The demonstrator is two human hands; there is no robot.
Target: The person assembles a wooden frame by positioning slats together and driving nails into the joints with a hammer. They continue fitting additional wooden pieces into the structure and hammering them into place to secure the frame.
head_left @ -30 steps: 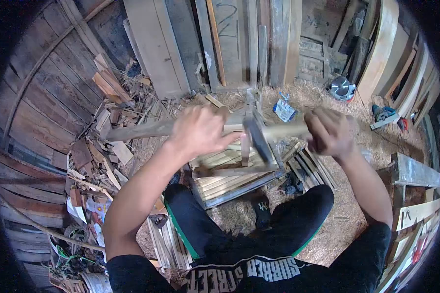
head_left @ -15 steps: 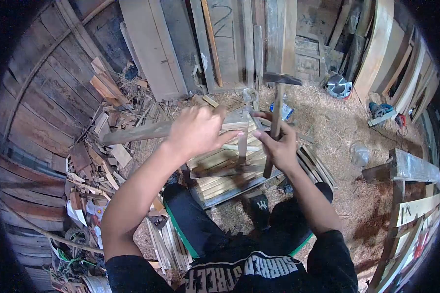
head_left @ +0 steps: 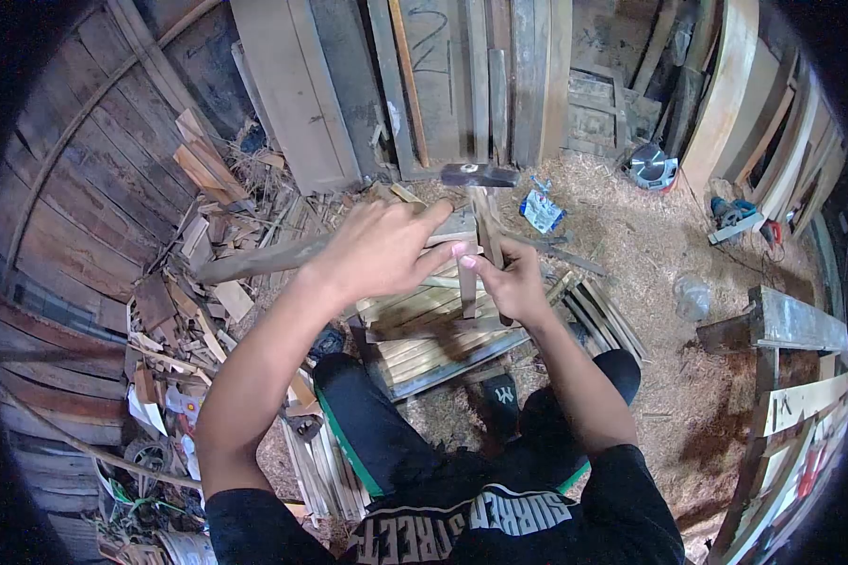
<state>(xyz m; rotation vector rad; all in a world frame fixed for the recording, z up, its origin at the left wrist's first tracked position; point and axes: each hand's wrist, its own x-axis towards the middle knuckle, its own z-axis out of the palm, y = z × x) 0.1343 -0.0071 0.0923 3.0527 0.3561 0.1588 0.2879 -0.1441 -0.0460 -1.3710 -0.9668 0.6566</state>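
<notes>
My left hand (head_left: 382,243) is closed over the right end of a long wooden beam (head_left: 264,261), its thumb pointing right along the side. A short wooden upright (head_left: 468,292) stands below that end. In my right hand (head_left: 515,282) is a hammer (head_left: 481,176), held by its wooden handle with the dark metal head up, just beyond the joint. My right thumb points toward my left thumb, and the two tips are close together; whether they pinch anything small I cannot make out. Under the beam lies a slatted wooden panel (head_left: 433,363), between my legs.
Wood scraps (head_left: 198,320) are heaped on the left. Long boards (head_left: 297,94) lean on the back wall. On the sawdust floor are a blue-and-white packet (head_left: 543,209), a circular saw (head_left: 652,168) and a blue power tool (head_left: 733,215). A wooden frame (head_left: 801,325) stands at right.
My right hand has moved left with the hammer, bringing its head over the end of the beam. My left hand has shifted slightly and stays on the beam.
</notes>
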